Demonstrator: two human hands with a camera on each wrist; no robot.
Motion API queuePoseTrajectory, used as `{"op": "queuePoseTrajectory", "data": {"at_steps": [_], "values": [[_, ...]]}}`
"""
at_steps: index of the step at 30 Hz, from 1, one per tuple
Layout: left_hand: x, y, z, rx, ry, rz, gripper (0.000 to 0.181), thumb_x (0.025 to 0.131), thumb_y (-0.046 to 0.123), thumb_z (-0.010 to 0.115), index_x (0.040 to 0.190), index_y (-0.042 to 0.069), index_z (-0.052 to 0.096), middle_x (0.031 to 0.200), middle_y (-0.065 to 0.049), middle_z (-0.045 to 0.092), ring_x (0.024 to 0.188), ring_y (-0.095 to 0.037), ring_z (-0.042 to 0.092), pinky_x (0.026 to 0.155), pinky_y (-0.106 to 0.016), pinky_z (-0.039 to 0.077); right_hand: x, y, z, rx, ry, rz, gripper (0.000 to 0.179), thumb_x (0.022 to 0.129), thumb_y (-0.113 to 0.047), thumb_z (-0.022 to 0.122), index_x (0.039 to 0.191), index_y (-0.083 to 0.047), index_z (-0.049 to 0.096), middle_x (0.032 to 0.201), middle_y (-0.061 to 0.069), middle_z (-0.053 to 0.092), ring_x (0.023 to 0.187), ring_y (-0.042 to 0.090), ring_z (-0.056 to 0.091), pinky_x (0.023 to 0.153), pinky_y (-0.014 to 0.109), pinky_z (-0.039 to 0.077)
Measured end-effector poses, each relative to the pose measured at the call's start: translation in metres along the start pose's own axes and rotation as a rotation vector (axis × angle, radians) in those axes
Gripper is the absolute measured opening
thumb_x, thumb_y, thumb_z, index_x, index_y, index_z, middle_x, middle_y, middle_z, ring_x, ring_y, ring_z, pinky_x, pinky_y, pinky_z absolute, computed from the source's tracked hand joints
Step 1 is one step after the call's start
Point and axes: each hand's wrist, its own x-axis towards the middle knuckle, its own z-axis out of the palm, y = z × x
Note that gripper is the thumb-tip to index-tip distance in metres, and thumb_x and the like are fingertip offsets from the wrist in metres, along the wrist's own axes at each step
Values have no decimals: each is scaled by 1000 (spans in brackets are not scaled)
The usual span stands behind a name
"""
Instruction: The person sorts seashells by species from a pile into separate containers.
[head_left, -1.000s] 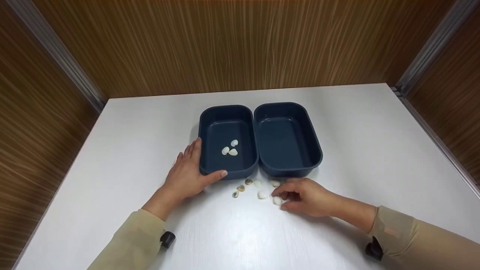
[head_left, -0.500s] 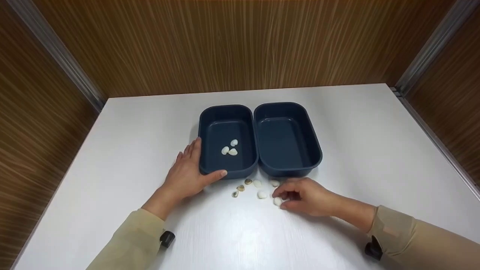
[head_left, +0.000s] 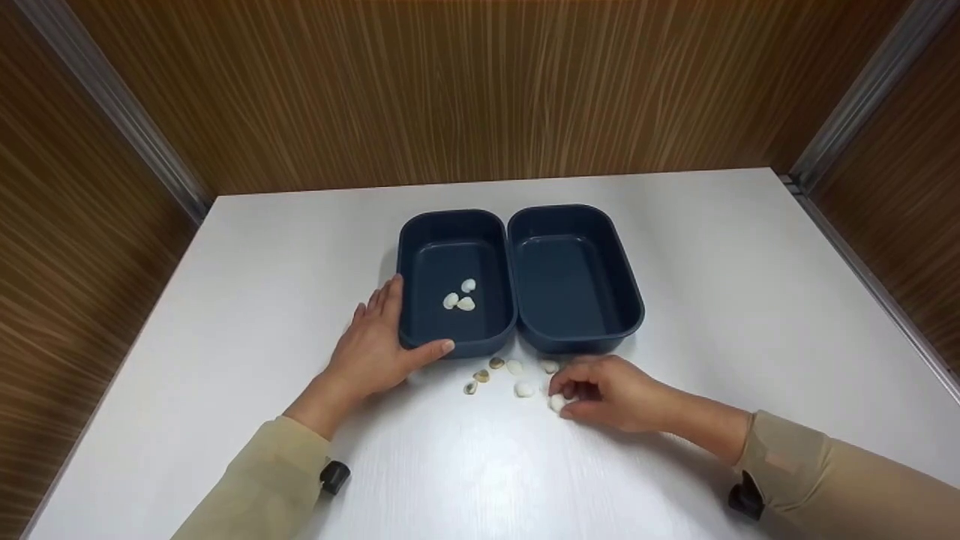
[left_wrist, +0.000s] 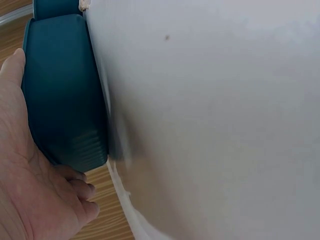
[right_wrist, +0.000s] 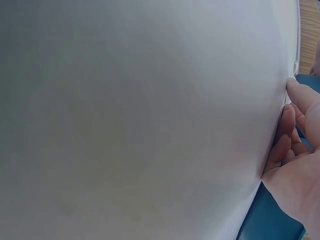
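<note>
In the head view my left hand (head_left: 373,351) rests against the near left corner of the left dark blue tray (head_left: 457,348), its straight fingers along the side and its thumb at the front rim. Three white seashells (head_left: 466,304) lie inside that tray. My right hand (head_left: 616,394) is low at the table, with thumb and index finger pinching a white seashell (head_left: 557,403). Close to its fingertips lie more white seashells (head_left: 523,389), and brownish seashells (head_left: 481,376) sit farther left. The right wrist view shows the curled fingers (right_wrist: 286,122), but no shell.
A second dark blue tray (head_left: 581,346), with nothing in it, stands right beside the first. Both are on a white table (head_left: 300,247). Wood-grained panels (head_left: 480,90) rise behind the table and at both sides.
My right index finger has drawn in toward the thumb, and the white seashell has shifted slightly right with it. The left hand and both trays have stayed put.
</note>
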Motion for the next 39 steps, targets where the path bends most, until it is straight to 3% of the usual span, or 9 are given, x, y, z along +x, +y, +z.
{"op": "queuePoseTrajectory", "data": {"at_steps": [16,26,39], "values": [[1,1,0,-5,7,12,133,85,87,61,170,2,4,175,-23,15,161,-38,16,130,-55,10,-1,-2,-1,-6,-1,22,18,89,-6,85,103,-12,76,87,0,68,76,16,61,65,22,52],[0,2,-1,0,4,9,133,85,87,61,170,2,4,175,-23,15,161,-39,17,130,-55,10,-1,-3,-6,60,-19,69,17,89,-7,86,102,-12,76,85,-5,66,77,19,62,66,23,51],[0,1,-1,9,6,8,134,84,88,60,170,1,4,174,-24,15,161,-39,16,130,-56,9,3,-21,-23,56,-12,17,14,93,-10,82,105,-14,76,89,-3,69,80,9,64,68,26,57]]}}
